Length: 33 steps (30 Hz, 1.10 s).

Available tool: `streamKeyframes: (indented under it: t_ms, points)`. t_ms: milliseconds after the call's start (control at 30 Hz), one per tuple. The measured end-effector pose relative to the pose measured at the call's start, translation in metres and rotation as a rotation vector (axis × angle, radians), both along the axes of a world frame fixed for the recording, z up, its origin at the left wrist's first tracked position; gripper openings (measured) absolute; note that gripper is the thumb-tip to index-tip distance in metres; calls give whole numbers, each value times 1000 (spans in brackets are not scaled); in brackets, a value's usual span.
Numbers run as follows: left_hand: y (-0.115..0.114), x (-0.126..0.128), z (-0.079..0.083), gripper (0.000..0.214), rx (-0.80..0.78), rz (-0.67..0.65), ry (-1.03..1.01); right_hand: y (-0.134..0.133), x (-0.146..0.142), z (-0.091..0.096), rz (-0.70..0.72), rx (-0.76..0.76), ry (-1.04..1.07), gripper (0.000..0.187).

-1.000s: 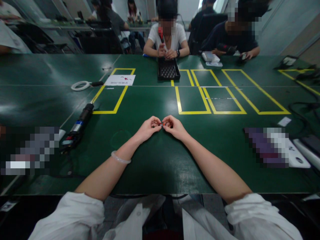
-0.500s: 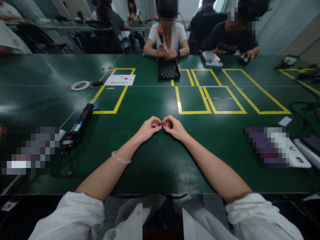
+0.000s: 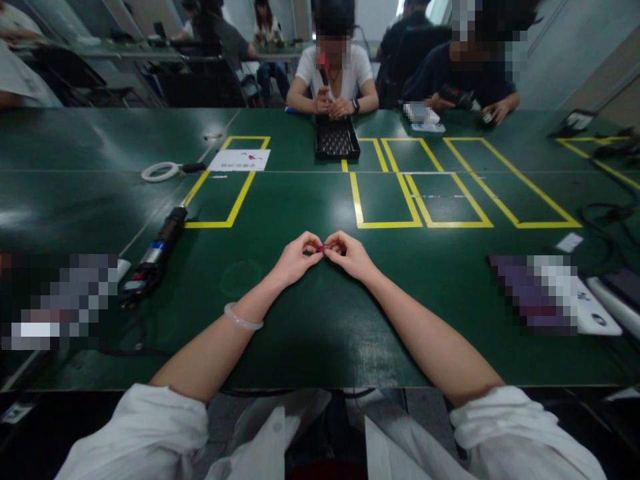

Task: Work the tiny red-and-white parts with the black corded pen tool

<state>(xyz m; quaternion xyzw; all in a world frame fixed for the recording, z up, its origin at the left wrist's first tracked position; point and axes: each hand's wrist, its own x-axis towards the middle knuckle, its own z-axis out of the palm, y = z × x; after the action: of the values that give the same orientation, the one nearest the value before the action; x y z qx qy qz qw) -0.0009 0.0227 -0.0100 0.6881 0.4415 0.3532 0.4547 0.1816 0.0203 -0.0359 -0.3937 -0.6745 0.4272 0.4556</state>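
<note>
A tiny red and dark piece (image 3: 321, 249) sits between my fingertips, over the middle of the green table (image 3: 300, 320). My left hand (image 3: 301, 256) pinches it from the left with thumb and forefinger. From the other side my right hand (image 3: 350, 255) closes thumb and fingers on it as well. The two sets of fingertips almost meet. The piece is too small and too covered by fingers for me to tell its kind. Both forearms reach in from the front edge, and a pale bangle (image 3: 243, 317) circles my left wrist.
An electric screwdriver (image 3: 159, 252) lies at left, near a coiled white cable (image 3: 160, 172) and a paper sheet (image 3: 240, 160). Yellow tape (image 3: 390, 225) marks the tabletop. Opposite, a person works over a black tray (image 3: 337, 139). A blurred-out stack (image 3: 535, 293) lies at right.
Both hands stay in nearly the same place. The small piece has turned slightly between the fingertips, and its orange-red part by the right fingers shows less.
</note>
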Motion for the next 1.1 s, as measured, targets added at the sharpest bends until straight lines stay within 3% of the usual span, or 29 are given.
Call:
streamKeyframes:
  t_ms: [367,800,1100]
  points:
    - [1,-1,-2,19,14,-6,3,-1,-1,4,13,7,-41,15]
    - [-2,0,0,21,42,-15,37,3,1,-1,0,-62,58,20]
    - [3,0,-4,28,-56,-3,-54,1,1,2,16,-50,31,25]
